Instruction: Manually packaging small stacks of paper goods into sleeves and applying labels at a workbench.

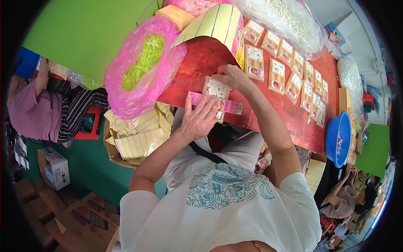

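At the red table's near edge sits a small tan tray (217,87) filled with white pieces. A pink printed strip (233,107) lies across its near half. My left hand (198,119) rests on the strip and tray, fingers stretched out and fairly flat. At the tray's far right corner, my right hand (233,78) has its fingers curled in a pinch. Whatever may be between those fingertips is hidden. A stack of pale yellow striped sheets (210,26) curls up beyond my hands.
Several similar trays (276,75) stand in rows on the red table (268,110) to the right. A pink bag (119,67) of yellow-green sticks lies left. Clear bags of white pieces (285,21) lie beyond. A blue basin (338,138) is far right; people sit on both sides.
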Action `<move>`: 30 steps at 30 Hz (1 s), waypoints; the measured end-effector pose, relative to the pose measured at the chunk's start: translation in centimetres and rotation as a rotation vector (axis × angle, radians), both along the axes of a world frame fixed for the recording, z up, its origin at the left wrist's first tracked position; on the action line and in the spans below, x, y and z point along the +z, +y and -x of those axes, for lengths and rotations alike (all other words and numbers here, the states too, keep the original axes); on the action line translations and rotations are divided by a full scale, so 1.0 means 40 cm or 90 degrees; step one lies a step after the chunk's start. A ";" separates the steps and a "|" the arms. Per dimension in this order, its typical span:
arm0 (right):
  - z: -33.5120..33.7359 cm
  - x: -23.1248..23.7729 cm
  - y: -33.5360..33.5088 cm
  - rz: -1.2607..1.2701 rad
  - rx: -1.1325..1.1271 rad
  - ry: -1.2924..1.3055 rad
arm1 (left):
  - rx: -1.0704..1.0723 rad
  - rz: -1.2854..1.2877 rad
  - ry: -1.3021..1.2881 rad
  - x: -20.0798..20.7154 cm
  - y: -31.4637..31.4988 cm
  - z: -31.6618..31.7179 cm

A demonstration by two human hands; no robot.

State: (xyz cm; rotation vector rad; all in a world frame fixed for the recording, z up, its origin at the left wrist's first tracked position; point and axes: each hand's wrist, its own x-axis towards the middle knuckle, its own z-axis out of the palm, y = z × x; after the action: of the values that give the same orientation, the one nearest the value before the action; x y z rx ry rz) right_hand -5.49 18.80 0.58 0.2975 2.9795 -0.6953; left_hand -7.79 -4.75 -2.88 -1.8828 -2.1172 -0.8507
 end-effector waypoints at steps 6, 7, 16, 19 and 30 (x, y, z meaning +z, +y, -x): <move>-0.035 0.050 -0.015 0.248 -0.171 -0.062 | -0.035 -0.018 0.023 -0.002 -0.008 -0.008; -0.047 0.051 -0.009 0.331 -0.165 -0.064 | -0.034 -0.023 0.026 -0.001 -0.007 -0.008; -0.151 0.023 -0.017 0.670 -0.151 0.003 | -0.086 -0.042 -0.015 0.006 -0.005 -0.039; -0.196 0.008 -0.027 0.731 -0.172 0.044 | -0.084 -0.085 -0.081 -0.001 -0.001 -0.058; -0.301 0.091 -0.073 0.768 -0.192 0.206 | 0.016 -0.128 -0.566 0.087 0.053 -0.122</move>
State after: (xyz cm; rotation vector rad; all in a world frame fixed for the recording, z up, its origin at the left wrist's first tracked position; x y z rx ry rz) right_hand 6.53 15.87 4.24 0.5382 2.1447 -2.4959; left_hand -2.91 -2.64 0.61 -1.5020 -2.3113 -2.0928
